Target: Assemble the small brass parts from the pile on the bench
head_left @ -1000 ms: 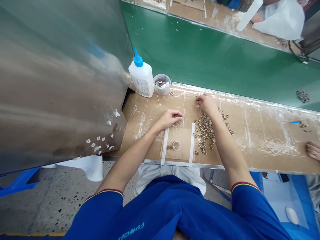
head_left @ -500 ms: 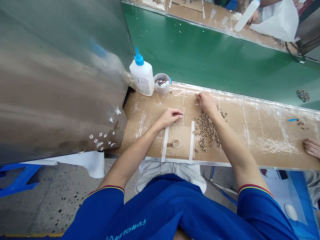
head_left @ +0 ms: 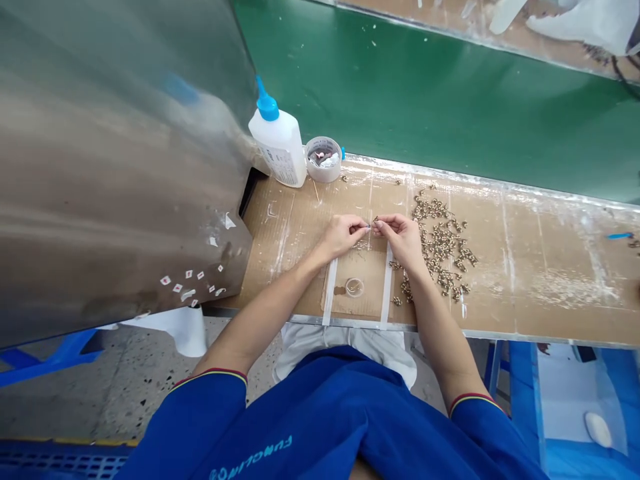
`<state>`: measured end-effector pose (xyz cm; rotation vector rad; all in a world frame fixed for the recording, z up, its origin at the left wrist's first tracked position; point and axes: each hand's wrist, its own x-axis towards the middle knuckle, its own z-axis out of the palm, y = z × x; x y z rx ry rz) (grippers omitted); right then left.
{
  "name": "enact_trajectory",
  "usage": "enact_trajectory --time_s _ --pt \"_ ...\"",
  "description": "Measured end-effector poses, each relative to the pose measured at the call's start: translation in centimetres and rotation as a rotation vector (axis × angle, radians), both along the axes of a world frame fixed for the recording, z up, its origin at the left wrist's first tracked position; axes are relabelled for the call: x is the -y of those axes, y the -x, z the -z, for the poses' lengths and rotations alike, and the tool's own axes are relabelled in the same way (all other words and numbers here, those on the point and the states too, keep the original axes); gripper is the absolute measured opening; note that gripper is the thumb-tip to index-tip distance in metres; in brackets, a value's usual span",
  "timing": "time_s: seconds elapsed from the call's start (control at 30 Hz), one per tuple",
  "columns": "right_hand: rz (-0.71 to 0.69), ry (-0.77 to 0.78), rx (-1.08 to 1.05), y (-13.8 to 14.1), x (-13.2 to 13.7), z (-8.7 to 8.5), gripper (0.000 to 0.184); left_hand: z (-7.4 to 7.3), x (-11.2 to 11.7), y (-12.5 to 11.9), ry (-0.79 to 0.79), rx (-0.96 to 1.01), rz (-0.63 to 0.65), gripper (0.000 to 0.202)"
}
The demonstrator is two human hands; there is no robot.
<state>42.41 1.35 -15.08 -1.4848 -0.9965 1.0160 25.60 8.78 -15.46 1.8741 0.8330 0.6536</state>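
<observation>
My left hand is closed in a pinch above the cardboard-covered bench; what its fingertips hold is too small to make out. Facing it, almost fingertip to fingertip, my right hand pinches a small brass-coloured metal part. A loose spread of similar small brass-coloured parts lies just right of that hand, partly hidden by the wrist. Below both hands, a small clear round dish sits on a cardboard pad between two white tape strips.
A white bottle with a blue nozzle stands at the back left beside a tape roll holding scraps. A metal housing walls off the left. Behind the bench runs a green surface. A blue strip lies far right.
My right hand has come from the back of the bench toward me and left, up to my left hand. My left hand stays nearly in place. The view has shifted slightly.
</observation>
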Motion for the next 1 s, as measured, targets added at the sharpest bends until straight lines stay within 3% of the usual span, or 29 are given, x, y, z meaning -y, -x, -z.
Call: enact_trajectory --time_s 0.17,0.67,1.0 --pt "-0.023 0.050 -0.039 -0.18 -0.04 0.13 0.040 0.12 -0.15 -0.16 -0.005 -0.043 0.047 0.014" --pt "-0.117 0.063 0.134 -0.35 0.36 -0.47 0.032 0.33 -0.59 0.06 -0.043 -0.059 0.143 0.017" --pt "-0.199 0.109 0.069 -0.54 0.09 0.16 0.042 0.84 -0.55 0.13 -0.159 -0.124 0.190 0.021"
